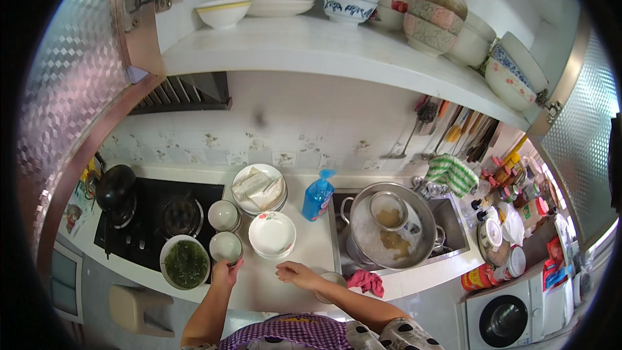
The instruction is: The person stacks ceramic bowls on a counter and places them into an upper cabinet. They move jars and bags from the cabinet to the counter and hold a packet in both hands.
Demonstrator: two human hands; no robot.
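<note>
My left hand [227,273] grips the near side of a small stack of bowls [226,247] by the cooktop's edge. A second small stack of bowls [223,216] stands just behind it. My right hand [294,273] hovers over the counter with loosely bent fingers and holds nothing. In front of it sits a stack of white flower-patterned bowls [272,235]. Part of another bowl [332,286] shows beneath my right forearm at the counter's front edge. Left of my left hand is a large bowl of green leafy food in liquid [186,262].
Plates with packets on top [259,189] stand behind the bowls, beside a blue pump bottle [318,195]. A large steel pot [393,226] of cloudy water rests over the sink [457,233]. A pink cloth [365,282] lies before it. Overhead, an open cabinet shelf [291,43] carries dishes.
</note>
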